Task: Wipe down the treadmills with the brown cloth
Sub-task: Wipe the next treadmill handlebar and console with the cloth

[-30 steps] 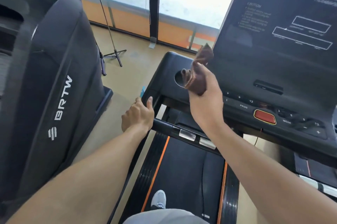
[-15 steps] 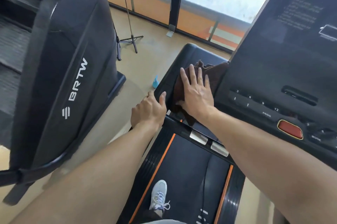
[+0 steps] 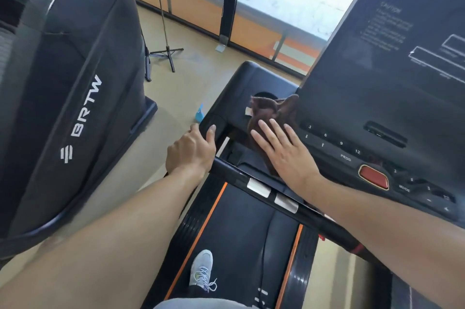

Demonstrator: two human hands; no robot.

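The brown cloth lies spread on the left side tray of the black treadmill console, over the cup holder. My right hand presses flat on the cloth with straight fingers. My left hand grips the left end of the black handlebar, thumb on top. I stand on the treadmill belt, which has orange edge stripes.
A second black treadmill marked BRTW stands close on the left. A tripod stand and a small blue object sit on the tan floor between them. My grey shoe rests on the belt. Windows run along the far wall.
My right hand brought the bunched cloth down from the air, spread it on the console's left tray and now presses it flat. My left hand stayed on the handlebar end.
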